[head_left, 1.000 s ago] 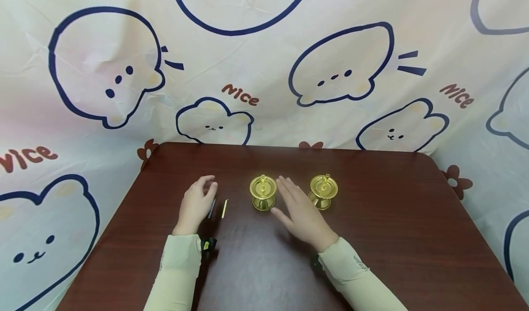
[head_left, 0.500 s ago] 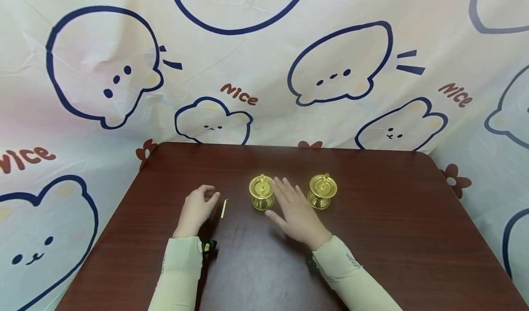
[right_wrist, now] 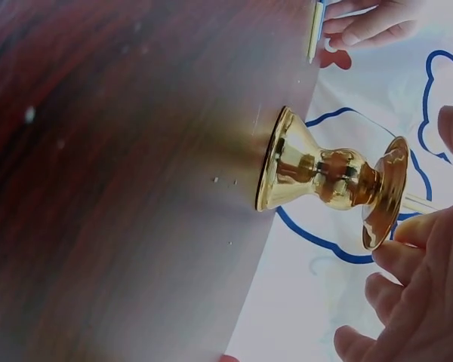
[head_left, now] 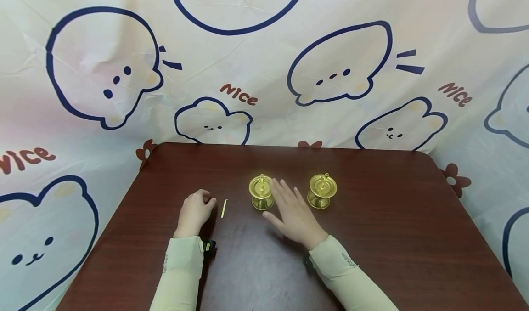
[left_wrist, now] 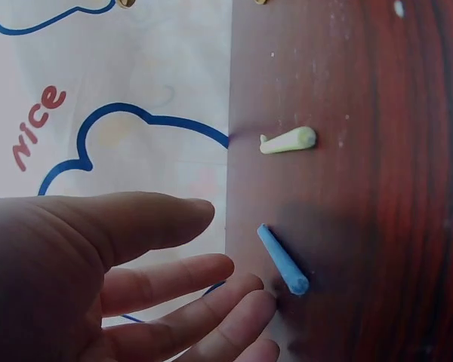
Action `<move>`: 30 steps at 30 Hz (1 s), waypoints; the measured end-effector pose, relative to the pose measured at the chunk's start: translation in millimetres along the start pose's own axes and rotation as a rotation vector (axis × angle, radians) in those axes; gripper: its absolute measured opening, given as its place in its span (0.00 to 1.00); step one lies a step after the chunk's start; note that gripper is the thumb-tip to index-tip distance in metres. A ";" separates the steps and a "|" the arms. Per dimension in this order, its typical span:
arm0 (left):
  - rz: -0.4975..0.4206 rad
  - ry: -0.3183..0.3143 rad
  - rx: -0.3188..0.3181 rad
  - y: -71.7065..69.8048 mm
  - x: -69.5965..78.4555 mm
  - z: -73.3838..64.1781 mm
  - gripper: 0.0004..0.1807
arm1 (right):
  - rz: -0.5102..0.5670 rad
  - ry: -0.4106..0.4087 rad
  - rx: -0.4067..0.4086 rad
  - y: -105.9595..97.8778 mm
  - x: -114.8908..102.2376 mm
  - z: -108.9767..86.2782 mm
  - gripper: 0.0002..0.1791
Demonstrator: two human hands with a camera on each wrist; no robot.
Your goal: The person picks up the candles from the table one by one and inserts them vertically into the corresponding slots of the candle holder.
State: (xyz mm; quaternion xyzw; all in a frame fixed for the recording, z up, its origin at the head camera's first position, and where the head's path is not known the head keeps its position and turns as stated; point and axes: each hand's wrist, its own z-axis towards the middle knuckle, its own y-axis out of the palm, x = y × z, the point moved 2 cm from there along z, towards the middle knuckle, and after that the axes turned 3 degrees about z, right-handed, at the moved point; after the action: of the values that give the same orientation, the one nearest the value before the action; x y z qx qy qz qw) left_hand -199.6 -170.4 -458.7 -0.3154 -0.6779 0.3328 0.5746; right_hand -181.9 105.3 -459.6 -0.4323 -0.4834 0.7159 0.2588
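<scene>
My left hand [head_left: 194,213] hovers just left of a thin yellow candle [head_left: 224,208], its fingers loosely bent around nothing. In the left wrist view, a blue candle [left_wrist: 283,260] lies on the table close by the fingertips; the hand hides it in the head view. My right hand [head_left: 293,214] has its fingers extended beside a shiny gold candle holder [head_left: 261,191]. The right wrist view has the fingertips right at the rim of this holder's dish [right_wrist: 385,196]. Behind and to the right of that hand stands a matching gold candle holder [head_left: 321,191].
Everything stands on a dark reddish-brown table [head_left: 392,219] with rounded far corners. A pale cloth [head_left: 272,118] printed with blue-outlined bears and the word "Nice" hangs around its back and sides.
My left hand has lowered slightly and its fingers have drawn in, covering the blue candle in the head view. My right hand has shifted a little left, toward the nearer candle holder.
</scene>
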 end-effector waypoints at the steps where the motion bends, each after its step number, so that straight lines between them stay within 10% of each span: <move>1: 0.004 -0.002 0.004 0.4 -0.6 0.3 0.22 | 0.003 0.004 -0.001 0.3 -0.1 0.3 0.44; 30: 0.077 -0.048 0.090 13.0 -1.2 11.9 0.09 | 0.016 0.031 0.017 5.4 -0.1 3.4 0.45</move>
State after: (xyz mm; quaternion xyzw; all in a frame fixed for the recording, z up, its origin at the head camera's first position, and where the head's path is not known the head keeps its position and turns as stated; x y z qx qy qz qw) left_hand -210.6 -164.8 -471.4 -0.3072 -0.6632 0.3923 0.5584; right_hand -184.5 101.5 -463.9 -0.4450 -0.4697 0.7152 0.2642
